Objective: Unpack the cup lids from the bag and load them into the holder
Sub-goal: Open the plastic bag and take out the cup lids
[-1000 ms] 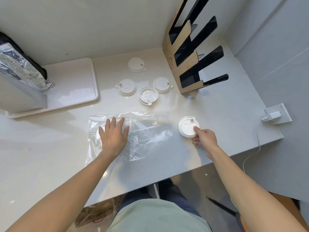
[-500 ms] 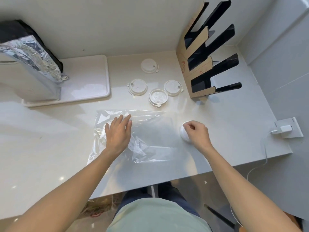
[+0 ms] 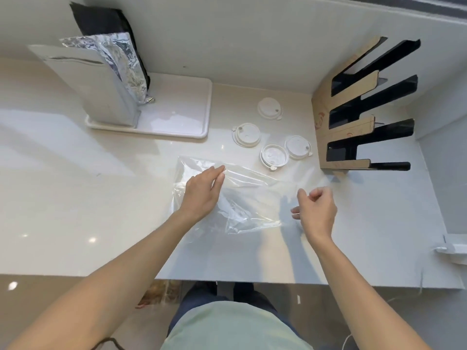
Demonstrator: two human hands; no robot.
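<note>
A clear plastic bag (image 3: 247, 198) lies flat and crumpled on the white counter. My left hand (image 3: 202, 193) rests flat on its left part, fingers stretched toward its far edge. My right hand (image 3: 316, 210) hovers curled at the bag's right end, closed on a white cup lid (image 3: 294, 212) of which only a thin edge shows. Several more white lids lie loose behind the bag: one (image 3: 270, 108) farthest back, one (image 3: 247, 135) to the left, two (image 3: 274, 154) (image 3: 297, 147) near the holder. The black slotted holder (image 3: 353, 127) with brown facing stands at the back right, its slots empty.
A white tray (image 3: 182, 114) at the back left carries foil pouches (image 3: 101, 79). A wall bounds the counter behind and to the right. A white charger and socket (image 3: 452, 248) sit at the right edge. The counter's front edge is close to my body.
My right hand closed over the lid beside the bag and lifted it off the counter. My left hand slid a little along the bag. The camera shifted right.
</note>
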